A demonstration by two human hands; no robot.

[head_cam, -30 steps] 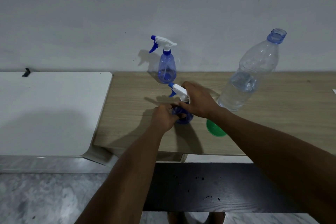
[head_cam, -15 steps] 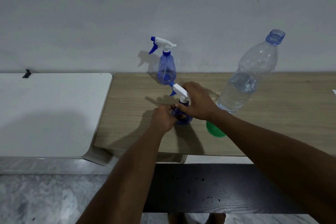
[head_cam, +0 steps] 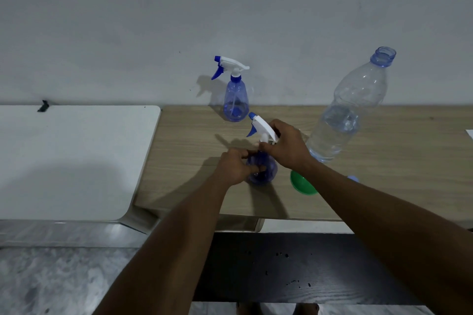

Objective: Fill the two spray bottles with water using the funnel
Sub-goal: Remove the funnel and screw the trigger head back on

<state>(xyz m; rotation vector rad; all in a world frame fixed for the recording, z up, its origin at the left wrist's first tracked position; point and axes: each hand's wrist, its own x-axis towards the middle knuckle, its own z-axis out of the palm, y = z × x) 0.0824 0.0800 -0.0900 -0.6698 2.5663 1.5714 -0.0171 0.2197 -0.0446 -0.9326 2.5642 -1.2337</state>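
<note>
The near spray bottle (head_cam: 269, 176) stands on the wooden table (head_cam: 179, 151), close to its front edge. The left hand (head_cam: 234, 167) curls round the blue body and covers much of it. The right hand (head_cam: 288, 147) grips the white trigger head (head_cam: 263, 126) at the neck, hiding the joint. The green funnel (head_cam: 300, 183) lies just to the right, partly under the right forearm. The second spray bottle (head_cam: 235, 100) stands behind, by the wall. The uncapped water bottle (head_cam: 345, 120) stands further right, with bare tabletop beyond it.
</note>
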